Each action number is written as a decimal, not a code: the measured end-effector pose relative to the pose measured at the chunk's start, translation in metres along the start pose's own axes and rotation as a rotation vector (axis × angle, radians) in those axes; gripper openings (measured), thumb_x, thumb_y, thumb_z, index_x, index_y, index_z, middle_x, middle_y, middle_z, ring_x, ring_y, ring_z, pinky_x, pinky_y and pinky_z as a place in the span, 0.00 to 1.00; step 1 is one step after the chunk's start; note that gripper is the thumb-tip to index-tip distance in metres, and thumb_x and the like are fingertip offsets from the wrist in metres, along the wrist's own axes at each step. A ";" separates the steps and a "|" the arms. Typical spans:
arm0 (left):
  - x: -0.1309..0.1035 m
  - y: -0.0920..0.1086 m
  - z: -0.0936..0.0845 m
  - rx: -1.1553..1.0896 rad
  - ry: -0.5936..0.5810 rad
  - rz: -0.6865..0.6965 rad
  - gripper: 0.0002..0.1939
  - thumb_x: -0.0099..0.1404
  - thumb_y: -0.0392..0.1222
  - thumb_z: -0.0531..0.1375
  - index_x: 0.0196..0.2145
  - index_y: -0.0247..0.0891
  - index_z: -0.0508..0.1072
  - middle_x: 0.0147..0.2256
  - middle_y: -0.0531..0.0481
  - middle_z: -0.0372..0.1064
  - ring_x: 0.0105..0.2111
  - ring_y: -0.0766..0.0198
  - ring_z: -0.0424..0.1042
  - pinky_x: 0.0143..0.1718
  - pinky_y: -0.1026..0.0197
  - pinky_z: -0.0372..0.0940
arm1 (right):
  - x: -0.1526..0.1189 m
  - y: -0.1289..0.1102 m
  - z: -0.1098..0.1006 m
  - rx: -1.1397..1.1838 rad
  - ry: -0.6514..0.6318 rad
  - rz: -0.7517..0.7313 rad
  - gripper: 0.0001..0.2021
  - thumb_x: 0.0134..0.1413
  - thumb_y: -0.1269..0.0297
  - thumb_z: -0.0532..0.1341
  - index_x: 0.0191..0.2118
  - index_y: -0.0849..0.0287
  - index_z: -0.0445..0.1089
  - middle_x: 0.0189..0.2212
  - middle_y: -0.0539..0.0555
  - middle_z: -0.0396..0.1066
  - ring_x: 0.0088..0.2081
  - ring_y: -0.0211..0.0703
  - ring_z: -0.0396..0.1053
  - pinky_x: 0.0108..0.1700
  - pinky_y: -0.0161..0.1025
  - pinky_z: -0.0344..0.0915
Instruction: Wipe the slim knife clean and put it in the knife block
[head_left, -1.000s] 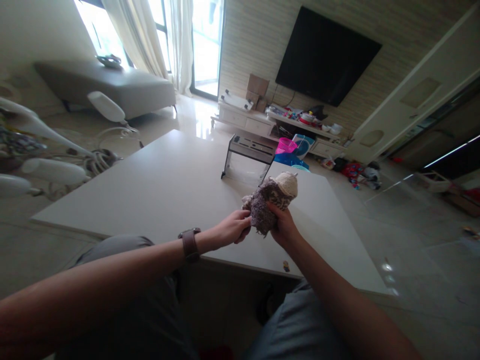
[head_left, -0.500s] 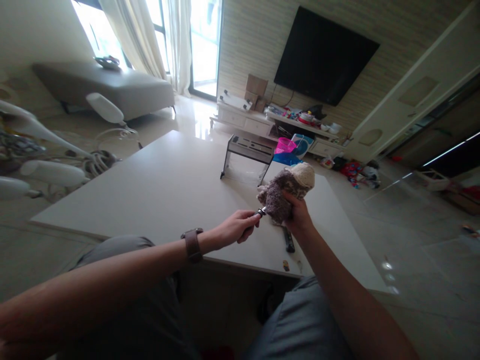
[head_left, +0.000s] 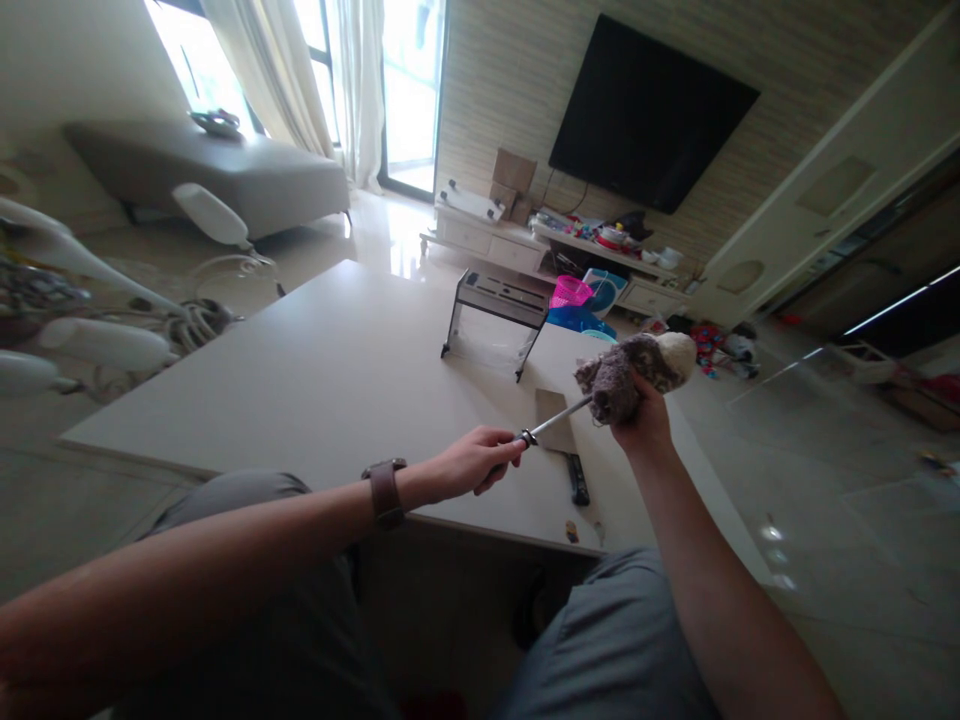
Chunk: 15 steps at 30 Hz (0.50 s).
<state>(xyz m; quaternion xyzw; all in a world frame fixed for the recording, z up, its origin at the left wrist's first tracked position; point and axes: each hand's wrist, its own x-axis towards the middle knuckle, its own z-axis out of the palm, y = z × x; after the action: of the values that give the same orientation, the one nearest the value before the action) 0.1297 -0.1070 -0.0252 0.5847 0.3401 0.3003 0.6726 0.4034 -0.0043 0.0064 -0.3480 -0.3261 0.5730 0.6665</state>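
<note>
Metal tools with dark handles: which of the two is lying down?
The broad-bladed cleaver, flat on the white table; the slim rod is held in the left hand.

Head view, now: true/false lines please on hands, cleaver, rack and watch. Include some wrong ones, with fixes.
1. The left hand grips the metal rod at its handle end. True.
2. The cleaver is slotted in the rack. False: it lies on the table.
3. The right hand holds the cloth. True.
4. The watch is on the right wrist. False: it is on the left wrist.
5. The rack stands on the table. True.
</note>
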 end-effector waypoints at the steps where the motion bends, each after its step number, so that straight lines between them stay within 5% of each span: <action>1: -0.001 0.001 0.000 0.002 0.000 -0.004 0.25 0.68 0.65 0.58 0.33 0.37 0.68 0.18 0.60 0.59 0.14 0.72 0.55 0.16 0.66 0.49 | 0.000 -0.001 -0.001 0.001 0.007 -0.002 0.13 0.54 0.64 0.68 0.45 0.60 0.79 0.43 0.58 0.83 0.47 0.53 0.82 0.59 0.55 0.77; 9: -0.002 0.002 -0.001 -0.009 0.016 -0.009 0.24 0.68 0.64 0.59 0.33 0.37 0.68 0.18 0.59 0.59 0.14 0.71 0.55 0.17 0.66 0.50 | -0.002 0.000 -0.003 -0.017 -0.017 0.037 0.12 0.58 0.59 0.66 0.46 0.55 0.79 0.46 0.53 0.83 0.50 0.47 0.81 0.57 0.48 0.78; 15: 0.003 -0.002 -0.001 -0.032 0.072 0.012 0.24 0.67 0.64 0.60 0.33 0.38 0.68 0.17 0.60 0.59 0.14 0.72 0.54 0.16 0.67 0.49 | -0.019 0.024 0.016 -0.025 0.042 0.153 0.12 0.54 0.63 0.68 0.45 0.56 0.79 0.44 0.53 0.84 0.47 0.47 0.82 0.55 0.47 0.79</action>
<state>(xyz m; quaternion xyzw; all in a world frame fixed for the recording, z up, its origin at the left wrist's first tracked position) 0.1308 -0.1043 -0.0277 0.5646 0.3557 0.3308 0.6673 0.3744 -0.0197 -0.0061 -0.3921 -0.2917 0.6106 0.6231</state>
